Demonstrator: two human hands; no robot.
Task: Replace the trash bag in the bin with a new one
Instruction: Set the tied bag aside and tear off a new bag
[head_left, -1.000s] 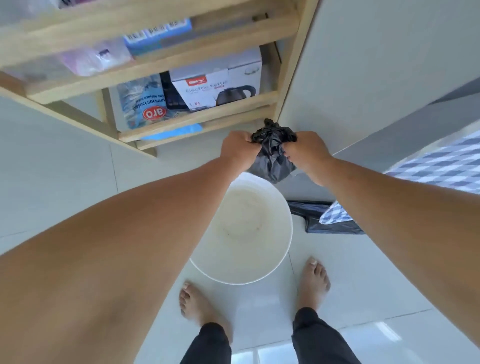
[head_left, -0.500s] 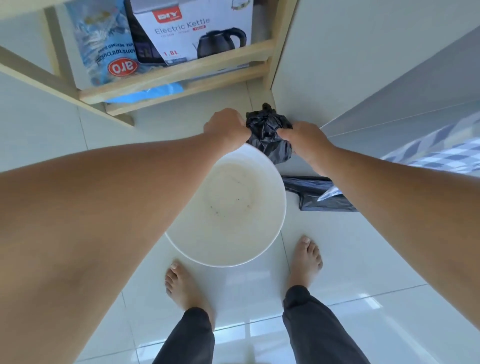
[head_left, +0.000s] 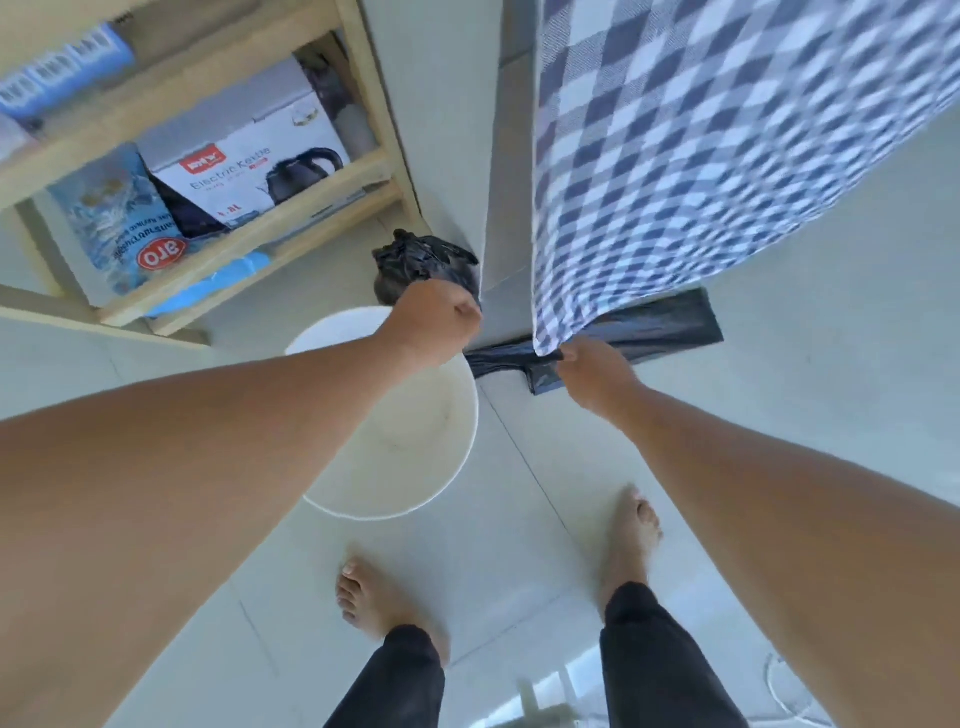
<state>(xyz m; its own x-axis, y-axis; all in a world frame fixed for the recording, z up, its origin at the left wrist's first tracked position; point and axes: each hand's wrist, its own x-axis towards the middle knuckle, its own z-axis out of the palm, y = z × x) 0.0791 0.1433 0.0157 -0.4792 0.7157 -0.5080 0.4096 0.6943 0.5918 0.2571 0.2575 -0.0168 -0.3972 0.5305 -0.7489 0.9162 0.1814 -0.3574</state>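
Head cam, looking down. L hand (head_left: 434, 322) is balled into a tight fist round the neck of the used black bag (head_left: 423, 262); the crumpled bundle sticks out past the knuckles, pointing away from the person toward the wall corner, held above the far rim of the bin. Bag is scrunched, no clear long axis. White bin (head_left: 415, 447) stands upright on the tiled floor (head_left: 779, 415), mouth up, unlined, inside bare w/ a few faint marks; L forearm crosses over its near-left rim. R hand (head_left: 597, 371) is low at the floor edge, fingers pinched together on the flat folded new black bag (head_left: 649, 332). That bag lies on the floor just right of the bin, long axis running roughly left-right w/ a slight upward tilt to the right; its left end reaches toward the bin rim, its right end shows past the blue-white checked cloth (head_left: 701, 156), which hangs down over its middle. Cannot tell if any part of the bag is lifted off the floor. Wooden shelf unit (head_left: 291, 218) upper left holds an electric kettle box (head_left: 249, 166) and a blue packet (head_left: 117, 218). Both bare feet visible below, left foot (head_left: 374, 597) near the bin, right foot (head_left: 631, 535) further right; dark trouser legs.
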